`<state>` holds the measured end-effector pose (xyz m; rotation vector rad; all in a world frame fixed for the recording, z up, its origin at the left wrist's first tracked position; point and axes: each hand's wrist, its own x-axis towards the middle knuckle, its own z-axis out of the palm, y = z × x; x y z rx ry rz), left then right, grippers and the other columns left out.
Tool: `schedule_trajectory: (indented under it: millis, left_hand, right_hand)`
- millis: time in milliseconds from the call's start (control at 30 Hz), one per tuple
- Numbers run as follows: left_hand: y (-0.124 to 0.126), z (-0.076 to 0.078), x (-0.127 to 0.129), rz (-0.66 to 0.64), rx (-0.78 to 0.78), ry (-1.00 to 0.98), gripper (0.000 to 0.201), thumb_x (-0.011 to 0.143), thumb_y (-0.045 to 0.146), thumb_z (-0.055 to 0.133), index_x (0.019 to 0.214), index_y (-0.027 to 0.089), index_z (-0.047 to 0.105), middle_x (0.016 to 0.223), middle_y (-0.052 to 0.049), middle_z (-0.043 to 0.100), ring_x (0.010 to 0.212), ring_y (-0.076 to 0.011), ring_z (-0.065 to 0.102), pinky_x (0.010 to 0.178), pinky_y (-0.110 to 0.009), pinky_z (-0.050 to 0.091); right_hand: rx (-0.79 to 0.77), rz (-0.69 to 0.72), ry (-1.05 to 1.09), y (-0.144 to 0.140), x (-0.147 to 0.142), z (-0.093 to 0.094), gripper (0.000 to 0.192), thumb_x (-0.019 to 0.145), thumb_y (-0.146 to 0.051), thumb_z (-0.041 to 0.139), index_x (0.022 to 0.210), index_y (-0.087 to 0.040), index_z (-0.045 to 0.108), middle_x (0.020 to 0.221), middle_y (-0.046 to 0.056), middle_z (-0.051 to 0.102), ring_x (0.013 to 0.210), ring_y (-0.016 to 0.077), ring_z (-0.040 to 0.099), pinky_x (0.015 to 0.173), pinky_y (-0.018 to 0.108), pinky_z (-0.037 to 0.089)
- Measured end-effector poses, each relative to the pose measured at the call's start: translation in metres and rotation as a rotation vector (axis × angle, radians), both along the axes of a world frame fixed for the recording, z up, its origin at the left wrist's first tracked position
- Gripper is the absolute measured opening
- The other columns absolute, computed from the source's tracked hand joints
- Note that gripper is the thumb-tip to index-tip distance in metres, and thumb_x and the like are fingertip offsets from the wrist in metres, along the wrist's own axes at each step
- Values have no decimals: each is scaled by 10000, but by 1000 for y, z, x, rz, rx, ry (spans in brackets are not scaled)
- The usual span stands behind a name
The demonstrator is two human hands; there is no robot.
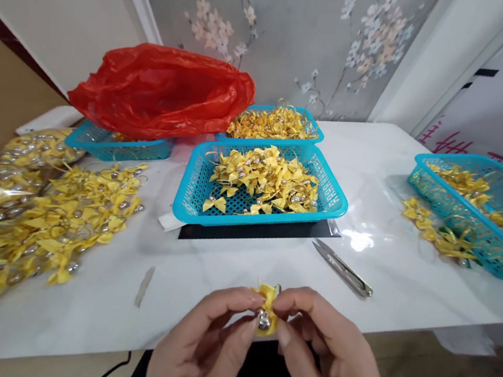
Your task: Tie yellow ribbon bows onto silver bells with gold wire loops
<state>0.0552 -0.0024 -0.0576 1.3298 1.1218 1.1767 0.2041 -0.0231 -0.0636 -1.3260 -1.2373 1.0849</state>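
Between my two hands, at the table's front edge, is a small yellow ribbon bow with a silver bell. My left hand pinches its left side between thumb and fingertips. On the other side, my right hand grips the ribbon the same way. The bell hangs at the middle of the bow, facing me. Fingertips hide part of the ribbon. Just beyond my hands lies a pair of silver thread snips. Past them stands a blue plastic basket heaped with similar yellow bows and bells.
A loose pile of yellow bows covers the table's left side. A red plastic bag lies over another blue basket. One more filled basket stands at the back. To the right is a blue basket with bows beside it.
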Motion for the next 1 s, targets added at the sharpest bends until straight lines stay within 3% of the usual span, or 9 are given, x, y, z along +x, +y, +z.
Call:
schedule_trajectory:
  millis: [167, 333, 567, 700, 867, 1000]
  left_hand:
    - [7, -1, -3, -42, 31, -19, 260, 851, 111, 675, 954, 338, 748, 1054, 24, 694, 994, -142, 703, 855, -160, 577]
    - [5, -5, -5, -119, -10, -9, 304, 887, 96, 623, 1017, 350, 728, 1175, 8, 591, 1095, -144, 659, 915, -165, 545]
    - [5, 4, -3, -110, 1, 45, 283, 880, 112, 639, 987, 362, 717, 1055, 50, 647, 972, -98, 686, 828, -98, 554]
    - [5, 9, -1, -82, -38, 59, 227, 869, 129, 668, 949, 338, 707, 938, 71, 733, 859, -79, 714, 776, -70, 553]
    - [4, 12, -1, -106, -107, -8, 231, 850, 128, 697, 945, 337, 725, 880, 70, 778, 833, -97, 744, 766, -95, 572]
    - [0, 11, 0, -65, -2, 7, 291, 816, 93, 710, 957, 345, 745, 1008, 34, 738, 921, -135, 724, 783, -145, 592]
  right_hand:
    - [117, 82, -62, 3, 3, 1, 134, 885, -190, 563, 997, -244, 613, 922, 0, 673, 745, 121, 624, 695, 207, 528]
    - [265, 51, -158, 6, 2, 0, 191, 922, -109, 488, 980, -242, 614, 884, 4, 651, 729, 112, 600, 683, 200, 511]
    - [368, 61, -368, 0, 2, -3, 279, 899, -158, 586, 1157, -261, 561, 1024, 35, 642, 857, 146, 653, 778, 214, 560]
    - [377, 33, -301, 1, 1, 0, 282, 942, -89, 484, 1127, -247, 625, 977, 50, 637, 817, 137, 652, 745, 215, 568]
    - [320, 108, -188, 4, 6, 8, 261, 932, -80, 507, 1086, -244, 641, 945, 37, 654, 807, 129, 651, 702, 200, 553]
    - [307, 101, -149, 3, 10, 13, 262, 921, -65, 514, 1067, -245, 636, 923, 29, 664, 788, 130, 645, 694, 208, 543]
